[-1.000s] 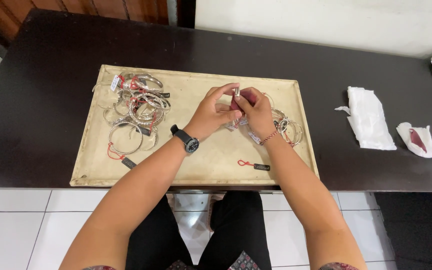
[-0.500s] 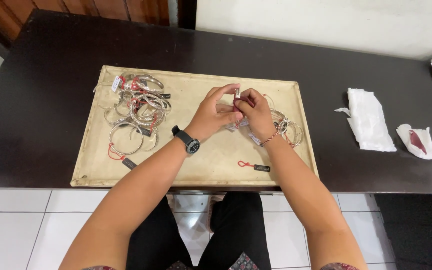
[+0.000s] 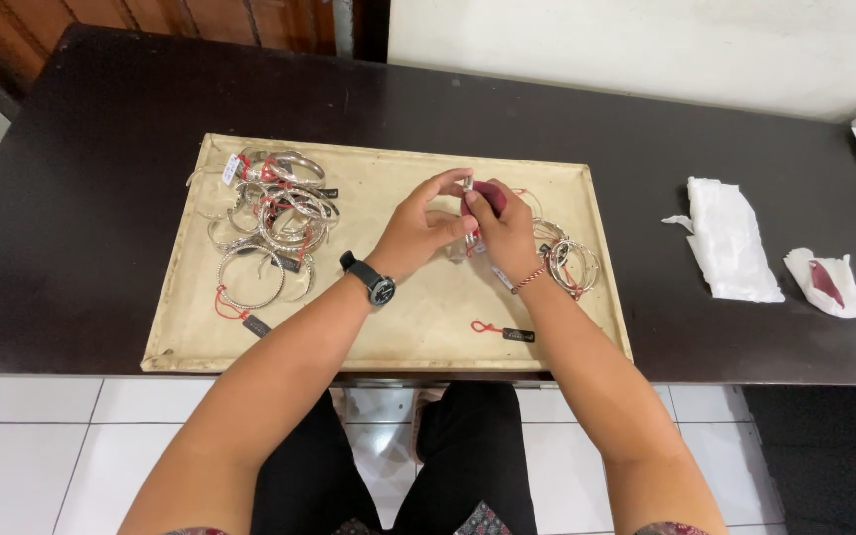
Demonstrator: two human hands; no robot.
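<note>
Here, on the dark bench (image 3: 71,198), a shallow beige tray (image 3: 398,337) lies in front of the person. At the tray's left end sits a heap of silver bangles (image 3: 274,208) with red strings and small dark tags, one bangle lying flat at the near edge of the heap. Above the tray's middle the left hand (image 3: 418,226), a black watch on its wrist, meets the right hand (image 3: 499,223); the left fingers are closed, pinching a thin silver bangle (image 3: 468,184) held upright, while the right fingers are closed on a dark red cloth (image 3: 492,193) pressed against that bangle. Just right of the hands a smaller cluster of bangles (image 3: 572,263) rests on the tray. A loose red-stringed tag (image 3: 502,330) lies near the front rim. Further right, off the tray, a folded white tissue (image 3: 730,238) and a crumpled tissue with a red patch (image 3: 826,282) lie on the bench.
</note>
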